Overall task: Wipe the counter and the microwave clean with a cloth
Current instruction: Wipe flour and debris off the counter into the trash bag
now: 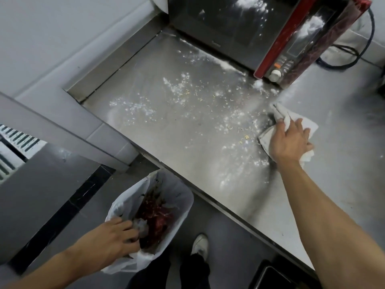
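right hand (289, 142) lies flat on the cloth (308, 125), fingers spread and straight, pressing it down on the counter (343, 163) rather than clutching it. the cloth is white, soft and rumpled, one end bunched into a roll past the fingertips. its long axis runs from the front edge toward the back edge. the spill (187, 97) starts at the cloth's left side and spreads left across the middle of the counter: fine white powder plus small pale curled crumbs, loose and dry-looking, thickest along the foot of the microwave (229, 24). the cloth thus lies broadside to the mess, and a leftward push would likely take a wide swath. the counter is brushed steel, smooth, with a low raised lip at its left end. the microwave stands at the back edge, dark glossy door streaked with the same powder, red trim, white knob (275, 75) at its lower right corner. the right hand is the nearer one to both the spill and the microwave. left hand (112, 236) is down below the front edge, fingers curled over the near rim of the bin (183, 197), gripping it by the look of it, though the fingertips are partly hidden. the bin has a thin white plastic liner and dark red scraps inside. it sits left of the cloth, so crumbs swept left and forward could drop into it.
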Motion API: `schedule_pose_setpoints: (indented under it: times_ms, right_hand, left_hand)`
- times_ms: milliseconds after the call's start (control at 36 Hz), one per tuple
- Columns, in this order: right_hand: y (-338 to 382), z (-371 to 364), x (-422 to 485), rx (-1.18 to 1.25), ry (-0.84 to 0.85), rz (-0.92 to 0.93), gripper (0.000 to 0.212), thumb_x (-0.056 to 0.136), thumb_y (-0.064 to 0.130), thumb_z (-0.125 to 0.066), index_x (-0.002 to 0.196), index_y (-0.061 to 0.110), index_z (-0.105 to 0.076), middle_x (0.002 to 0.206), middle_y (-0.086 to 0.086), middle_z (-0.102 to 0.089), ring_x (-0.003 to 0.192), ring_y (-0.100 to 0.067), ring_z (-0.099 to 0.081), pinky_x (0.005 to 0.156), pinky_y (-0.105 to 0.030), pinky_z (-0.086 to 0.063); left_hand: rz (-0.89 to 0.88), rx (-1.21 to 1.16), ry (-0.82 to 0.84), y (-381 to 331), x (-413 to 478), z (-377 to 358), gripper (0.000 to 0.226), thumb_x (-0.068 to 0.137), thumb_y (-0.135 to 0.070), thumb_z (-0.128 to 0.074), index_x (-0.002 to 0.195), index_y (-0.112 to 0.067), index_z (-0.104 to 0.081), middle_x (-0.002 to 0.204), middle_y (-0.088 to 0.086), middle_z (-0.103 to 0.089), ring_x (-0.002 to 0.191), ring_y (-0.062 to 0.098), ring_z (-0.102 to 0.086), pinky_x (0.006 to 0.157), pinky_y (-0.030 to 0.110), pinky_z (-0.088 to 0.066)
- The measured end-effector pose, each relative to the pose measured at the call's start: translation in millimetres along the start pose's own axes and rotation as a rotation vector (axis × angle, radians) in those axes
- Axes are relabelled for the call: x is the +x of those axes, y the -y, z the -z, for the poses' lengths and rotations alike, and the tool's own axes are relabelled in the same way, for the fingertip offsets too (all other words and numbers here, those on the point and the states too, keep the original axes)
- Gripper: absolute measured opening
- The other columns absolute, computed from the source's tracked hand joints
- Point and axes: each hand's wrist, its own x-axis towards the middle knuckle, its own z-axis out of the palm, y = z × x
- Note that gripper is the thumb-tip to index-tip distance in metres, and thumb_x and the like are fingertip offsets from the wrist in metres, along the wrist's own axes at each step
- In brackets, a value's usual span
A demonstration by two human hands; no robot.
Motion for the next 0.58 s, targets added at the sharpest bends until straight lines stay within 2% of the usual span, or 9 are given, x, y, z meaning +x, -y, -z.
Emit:
schedule_pose_setpoints:
  times_ms: [56,139,167,250,333,417,528,583]
  right_hand:
    - [14.8,-3.6,9.1,-0.012,0.061,0.094,0.06,0.103,0.054,-0.023,0.144,0.022,-0.054,0.163,-0.003,-0.036,0.146,-0.033,-0.027,0.105,-0.057,-0.024]
    - [27.6,-8.5,9.5,-0.044,0.164,0.237,0.061,0.104,0.056,-0.025,0.149,0.023,-0.049,0.167,-0.002,-0.028,0.153,-0.032,-0.018,0.11,-0.058,-0.02]
    - [30.5,-10.2,7.2,-0.045,0.191,0.284,0.06,0.104,0.056,-0.026,0.15,0.023,-0.048,0.168,-0.002,-0.026,0.155,-0.031,-0.016,0.111,-0.057,-0.019]
    - [39.9,-11.3,-6.4,-0.024,0.243,0.394,0.064,0.103,0.054,-0.028,0.153,0.018,-0.045,0.168,-0.003,-0.027,0.156,-0.031,-0.016,0.113,-0.054,-0.018]
    - [46.7,-9.4,-24.9,0.049,0.272,0.448,0.067,0.1,0.052,-0.031,0.156,0.015,-0.041,0.166,-0.006,-0.031,0.156,-0.03,-0.019,0.113,-0.053,-0.019]
    - [49.5,-7.8,-39.5,0.118,0.296,0.463,0.069,0.098,0.051,-0.033,0.156,0.015,-0.041,0.163,-0.007,-0.036,0.156,-0.026,-0.021,0.115,-0.05,-0.018]
    - [53.1,-7.4,-56.1,0.214,0.329,0.467,0.066,0.098,0.047,-0.037,0.155,0.015,-0.043,0.161,-0.008,-0.039,0.155,-0.022,-0.022,0.115,-0.03,-0.012]
    - [56.1,-9.8,-66.2,0.24,0.339,0.491,0.063,0.099,0.044,-0.039,0.154,0.014,-0.045,0.16,-0.007,-0.041,0.155,-0.022,-0.024,0.115,-0.028,-0.012]
  left_hand:
    - [-0.019,0.014,-0.011,1.7,0.1,0.0,0.011,0.095,-0.029,-0.052,0.088,-0.038,-0.054,0.091,-0.018,-0.053,0.08,0.009,-0.053,0.074,0.025,-0.038]
    - [-0.021,0.049,-0.003,4.5,-0.3,0.2,0.031,0.108,-0.031,-0.035,0.087,-0.038,-0.056,0.091,-0.018,-0.054,0.083,0.009,-0.054,0.077,0.027,-0.033]
    - [-0.024,0.051,0.003,5.7,-0.4,0.6,0.03,0.107,-0.031,-0.036,0.087,-0.038,-0.057,0.092,-0.018,-0.055,0.084,0.009,-0.055,0.078,0.028,-0.033]
    - [-0.037,0.004,0.064,9.0,1.0,2.2,0.007,0.09,-0.031,-0.057,0.091,-0.037,-0.055,0.096,-0.017,-0.055,0.087,0.011,-0.057,0.077,0.029,-0.043]
    - [-0.02,-0.027,0.108,12.0,2.7,3.0,0.02,0.083,-0.026,-0.069,0.095,-0.035,-0.055,0.098,-0.014,-0.054,0.09,0.014,-0.058,0.074,0.031,-0.051]
    - [-0.009,-0.019,0.098,13.3,3.9,-0.6,0.021,0.084,-0.023,-0.068,0.097,-0.033,-0.055,0.101,-0.011,-0.054,0.092,0.016,-0.058,0.076,0.034,-0.052]
    - [0.016,-0.031,0.056,13.7,4.6,-1.7,0.019,0.09,-0.022,-0.064,0.1,-0.035,-0.055,0.104,-0.013,-0.055,0.094,0.015,-0.057,0.079,0.033,-0.051]
    - [0.021,-0.031,0.034,12.8,6.2,1.8,0.017,0.089,-0.023,-0.06,0.099,-0.036,-0.057,0.103,-0.014,-0.055,0.092,0.013,-0.056,0.078,0.031,-0.051]
